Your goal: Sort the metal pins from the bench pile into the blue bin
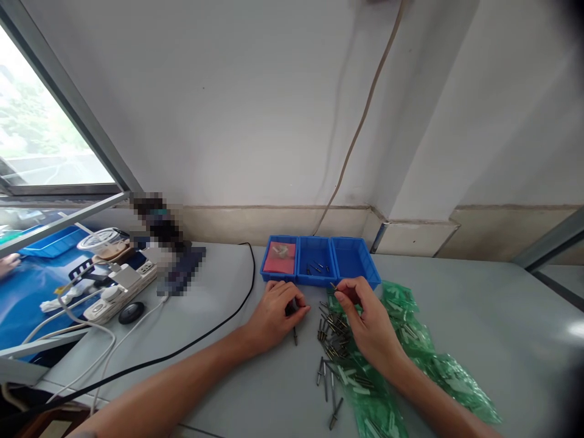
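My right hand pinches one small metal rivet between thumb and forefinger, just in front of the blue divided tray. My left hand rests on the table with curled fingers; something dark shows inside the curl, too hidden to name. Another rivet lies just below those fingers. Between the hands spreads a loose pile of rivets, partly on green plastic bags. Nearer to me lie several single rivets. A few more sit in the tray's middle compartment, and a pink card with a small clear bag in its left one.
A black cable crosses the table under my left forearm. At the left are a power strip, a black computer mouse and white cords. A metal frame divides off a blue-covered table, where another person's hand shows.
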A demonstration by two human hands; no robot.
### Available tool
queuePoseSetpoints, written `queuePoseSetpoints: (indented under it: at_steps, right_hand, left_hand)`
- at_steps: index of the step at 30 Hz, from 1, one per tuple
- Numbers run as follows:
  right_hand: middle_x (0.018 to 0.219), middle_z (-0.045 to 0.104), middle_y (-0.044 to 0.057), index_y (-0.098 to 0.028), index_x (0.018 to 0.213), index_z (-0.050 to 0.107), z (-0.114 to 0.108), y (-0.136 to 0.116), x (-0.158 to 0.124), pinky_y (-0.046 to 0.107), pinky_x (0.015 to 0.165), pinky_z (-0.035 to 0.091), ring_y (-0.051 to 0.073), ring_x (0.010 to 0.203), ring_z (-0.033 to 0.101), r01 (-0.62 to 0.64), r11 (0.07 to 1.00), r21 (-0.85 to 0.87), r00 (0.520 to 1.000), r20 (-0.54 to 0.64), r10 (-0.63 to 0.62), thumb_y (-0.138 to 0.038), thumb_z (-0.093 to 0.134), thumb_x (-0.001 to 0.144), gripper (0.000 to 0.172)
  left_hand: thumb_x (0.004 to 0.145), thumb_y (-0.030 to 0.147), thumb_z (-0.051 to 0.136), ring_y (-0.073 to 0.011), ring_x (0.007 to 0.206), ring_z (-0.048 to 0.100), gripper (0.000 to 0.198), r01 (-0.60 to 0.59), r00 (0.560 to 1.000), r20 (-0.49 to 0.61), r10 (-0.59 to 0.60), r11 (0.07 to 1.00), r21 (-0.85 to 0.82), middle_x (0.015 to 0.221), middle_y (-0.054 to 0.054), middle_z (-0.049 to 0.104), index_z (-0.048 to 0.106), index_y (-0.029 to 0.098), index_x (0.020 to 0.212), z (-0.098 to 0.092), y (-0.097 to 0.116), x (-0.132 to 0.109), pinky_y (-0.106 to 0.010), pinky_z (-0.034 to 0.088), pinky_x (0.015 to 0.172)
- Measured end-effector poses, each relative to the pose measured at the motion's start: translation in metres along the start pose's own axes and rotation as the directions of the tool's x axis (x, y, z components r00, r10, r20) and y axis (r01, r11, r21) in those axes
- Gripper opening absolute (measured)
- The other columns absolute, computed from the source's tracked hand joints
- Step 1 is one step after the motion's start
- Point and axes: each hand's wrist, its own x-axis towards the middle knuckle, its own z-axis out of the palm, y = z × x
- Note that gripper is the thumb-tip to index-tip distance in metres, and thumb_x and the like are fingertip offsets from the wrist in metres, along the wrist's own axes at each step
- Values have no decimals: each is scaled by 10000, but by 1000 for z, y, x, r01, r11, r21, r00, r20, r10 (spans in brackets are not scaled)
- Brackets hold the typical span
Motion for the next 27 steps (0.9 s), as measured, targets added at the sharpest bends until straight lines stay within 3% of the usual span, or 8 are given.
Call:
queuePoseSetpoints:
  at_steps: [27]
  right_hand:
    - [1014, 672, 50, -252, 1093, 648, 0, 2, -1, 349, 814, 500, 237, 912, 638, -34, 999, 29, 999, 11, 34, -428, 507, 1105, 226]
  left_hand:
    - [1007, 230, 721, -159, 784, 550, 253, 15, 1000, -11, -15, 1000, -21, 812, 38, 611, 536, 197, 837, 1, -2, 1, -337, 352, 839]
